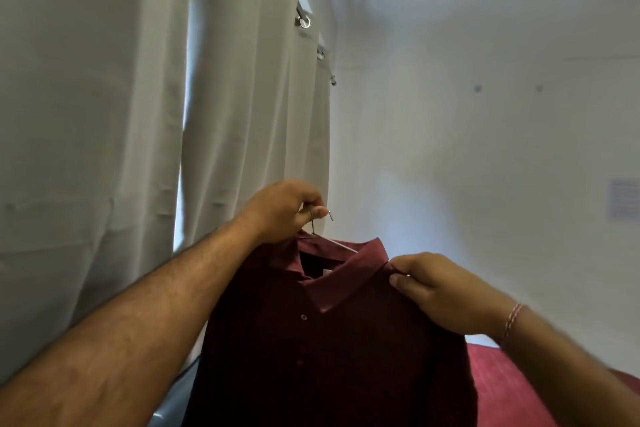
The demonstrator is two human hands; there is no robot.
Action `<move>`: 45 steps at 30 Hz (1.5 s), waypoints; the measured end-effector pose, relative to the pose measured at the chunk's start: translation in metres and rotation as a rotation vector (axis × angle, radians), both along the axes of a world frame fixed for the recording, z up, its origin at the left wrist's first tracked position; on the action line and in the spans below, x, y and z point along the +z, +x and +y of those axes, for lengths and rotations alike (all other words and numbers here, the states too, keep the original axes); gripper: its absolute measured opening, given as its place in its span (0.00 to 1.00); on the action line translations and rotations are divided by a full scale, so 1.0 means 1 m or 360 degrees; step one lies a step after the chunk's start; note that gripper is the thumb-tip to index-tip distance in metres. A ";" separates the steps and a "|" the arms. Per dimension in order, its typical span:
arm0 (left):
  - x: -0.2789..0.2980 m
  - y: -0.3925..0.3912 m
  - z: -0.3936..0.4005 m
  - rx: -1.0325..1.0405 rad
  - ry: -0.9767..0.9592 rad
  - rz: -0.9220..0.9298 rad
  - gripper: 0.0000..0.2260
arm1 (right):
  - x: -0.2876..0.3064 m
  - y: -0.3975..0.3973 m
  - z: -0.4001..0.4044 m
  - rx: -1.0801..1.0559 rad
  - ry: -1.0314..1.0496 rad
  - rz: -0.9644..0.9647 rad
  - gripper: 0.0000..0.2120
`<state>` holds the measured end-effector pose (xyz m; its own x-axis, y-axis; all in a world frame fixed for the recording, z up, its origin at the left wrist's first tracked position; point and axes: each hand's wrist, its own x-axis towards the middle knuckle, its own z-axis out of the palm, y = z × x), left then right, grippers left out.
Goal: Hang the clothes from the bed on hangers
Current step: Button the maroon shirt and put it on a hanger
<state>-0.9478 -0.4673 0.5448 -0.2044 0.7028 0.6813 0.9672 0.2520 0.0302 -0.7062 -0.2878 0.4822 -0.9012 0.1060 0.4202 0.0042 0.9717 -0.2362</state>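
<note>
Most of the hanger (341, 243) hides inside the shirt (332, 340).

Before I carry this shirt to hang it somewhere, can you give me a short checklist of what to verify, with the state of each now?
1. Left hand grips the hanger at its hook: ok.
2. Right hand pinches the maroon shirt at the collar's right end: ok.
3. Hanger wire passes inside the collar: ok.
4. Both shoulders seated on the hanger: cannot tell, fabric hides the arms.
5. Top button fastened: not ok, collar lies open.
6. A rail to hang it on: cannot tell; only the curtain rod shows.
</note>
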 end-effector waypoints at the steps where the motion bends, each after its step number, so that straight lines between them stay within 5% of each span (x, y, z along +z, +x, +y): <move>1: 0.000 0.000 0.000 0.0067 -0.0006 0.0003 0.08 | -0.006 -0.006 -0.006 0.0006 -0.0028 0.0063 0.12; 7: -0.002 0.017 0.004 0.0208 -0.0049 -0.0345 0.05 | -0.028 -0.023 -0.030 0.0581 -0.1171 -0.0100 0.15; 11: -0.014 0.041 0.016 0.0429 -0.0095 -0.0534 0.06 | -0.044 -0.027 -0.024 0.0535 -0.0432 -0.0064 0.11; 17: -0.015 0.075 -0.015 0.0324 0.0108 -0.0465 0.02 | -0.036 -0.029 -0.051 0.1039 -0.0514 0.0422 0.21; 19: -0.016 0.093 -0.043 0.0255 0.0152 -0.0615 0.03 | -0.031 -0.040 -0.043 0.1083 -0.0807 0.0712 0.16; 22: -0.015 0.125 -0.087 0.0188 0.0214 -0.0812 0.03 | -0.014 -0.077 -0.027 0.1014 -0.0816 0.1143 0.08; 25: -0.014 0.159 -0.124 0.0205 0.0346 -0.0977 0.08 | -0.001 -0.115 -0.019 0.1373 -0.0590 0.0767 0.17; 28: -0.011 0.195 -0.166 0.0261 0.0517 -0.1001 0.06 | -0.001 -0.133 -0.046 0.1760 -0.0400 0.0134 0.14; 34: -0.005 0.276 -0.239 0.0230 0.0521 -0.1110 0.05 | -0.008 -0.113 -0.154 0.2103 -0.0275 0.0446 0.27; 38: -0.001 0.328 -0.292 0.0430 0.0420 -0.1026 0.06 | -0.008 -0.081 -0.233 0.2392 -0.0450 0.0072 0.30; 45: 0.012 0.445 -0.424 0.1212 0.0208 -0.0972 0.09 | 0.006 0.001 -0.338 0.2764 -0.0488 -0.0187 0.08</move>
<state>-0.5024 -0.8911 0.5573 -0.9141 0.1638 0.3710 0.3566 0.7605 0.5426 -0.7050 -0.6256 0.4883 -0.0700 -0.8623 0.5015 -0.8602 -0.2024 -0.4682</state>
